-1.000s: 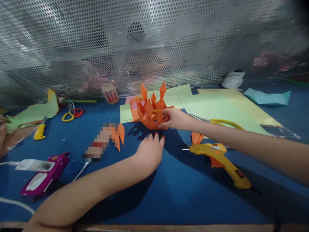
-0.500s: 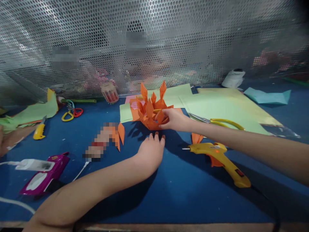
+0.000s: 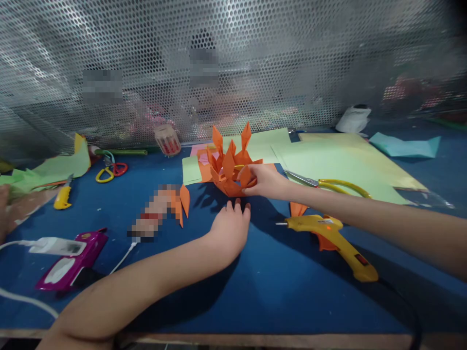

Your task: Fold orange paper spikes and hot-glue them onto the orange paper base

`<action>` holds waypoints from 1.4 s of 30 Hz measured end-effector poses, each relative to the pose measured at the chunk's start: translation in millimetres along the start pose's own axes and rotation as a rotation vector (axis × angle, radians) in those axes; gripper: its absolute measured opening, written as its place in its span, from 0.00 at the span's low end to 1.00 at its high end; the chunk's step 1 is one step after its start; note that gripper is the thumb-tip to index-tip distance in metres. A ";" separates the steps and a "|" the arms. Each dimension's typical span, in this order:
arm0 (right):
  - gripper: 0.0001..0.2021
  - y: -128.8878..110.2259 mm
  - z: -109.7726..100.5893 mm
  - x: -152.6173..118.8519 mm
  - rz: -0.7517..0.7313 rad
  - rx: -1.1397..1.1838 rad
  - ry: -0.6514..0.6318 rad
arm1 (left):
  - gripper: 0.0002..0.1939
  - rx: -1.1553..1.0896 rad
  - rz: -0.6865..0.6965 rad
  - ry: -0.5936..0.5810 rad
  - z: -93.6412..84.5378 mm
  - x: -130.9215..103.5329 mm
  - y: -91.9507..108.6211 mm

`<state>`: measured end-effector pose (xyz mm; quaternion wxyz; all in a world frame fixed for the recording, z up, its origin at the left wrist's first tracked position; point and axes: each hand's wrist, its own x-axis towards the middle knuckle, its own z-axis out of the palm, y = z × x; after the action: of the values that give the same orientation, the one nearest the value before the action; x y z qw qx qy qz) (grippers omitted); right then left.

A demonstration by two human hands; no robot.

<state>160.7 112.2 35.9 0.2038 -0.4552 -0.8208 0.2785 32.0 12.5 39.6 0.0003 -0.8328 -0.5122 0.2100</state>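
Note:
An orange folded-paper flower [image 3: 229, 165] with pointed petals stands upright on the blue table. My right hand [image 3: 266, 181] grips its right side, fingers closed around the lower petals. In front of the flower my left hand [image 3: 231, 228] lies on the table, fingers stretched out and holding nothing. To the right, below my right forearm, a yellow hot glue gun [image 3: 328, 231] rests on its side with a small light glowing. An orange folded piece [image 3: 298, 209] pokes out behind its nozzle. More orange folded pieces [image 3: 185, 200] lie left of my left hand, partly covered by a pixelated area.
Yellow-handled scissors [image 3: 345, 189] lie on green paper sheets [image 3: 328, 155] behind my right forearm. On the left are a cutter knife [image 3: 63, 197], red-and-yellow scissors [image 3: 105, 174] and a purple object [image 3: 82, 265] with white cables. Another person's hand [image 3: 3, 204] shows at the left edge.
The view has shifted very slightly. Both hands, the paper flower and the glue gun keep nearly the same places.

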 end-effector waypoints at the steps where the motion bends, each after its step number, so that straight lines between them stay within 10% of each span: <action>1: 0.13 -1.5 -1.1 -0.9 -0.004 -0.010 0.003 | 0.32 -0.002 0.007 -0.007 -2.4 -0.8 -2.8; 6: 0.14 -12.5 -14.9 -10.6 0.007 -0.106 0.036 | 0.19 -0.220 0.134 -0.144 -34.9 -9.2 -51.1; 10: 0.25 -16.6 -32.4 -23.2 -0.005 -0.139 0.070 | 0.15 -0.231 -0.054 -0.187 -56.3 -11.5 -110.4; 17: 0.25 -15.9 -63.3 -56.7 0.019 -0.046 0.215 | 0.24 -0.170 -0.224 -0.161 -38.3 7.7 -160.5; 31: 0.24 -13.7 -62.0 -127.9 0.444 0.694 0.044 | 0.15 -0.275 -0.022 -0.332 -24.8 20.4 -164.6; 42: 0.26 12.6 -49.8 -153.5 0.420 0.383 0.172 | 0.12 -0.578 0.406 -0.223 -39.7 10.0 -85.3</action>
<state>275.1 -1.0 53.3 0.2926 -0.5901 -0.6209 0.4250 -23.0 70.1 90.7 -0.3321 -0.8552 -0.3717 0.1419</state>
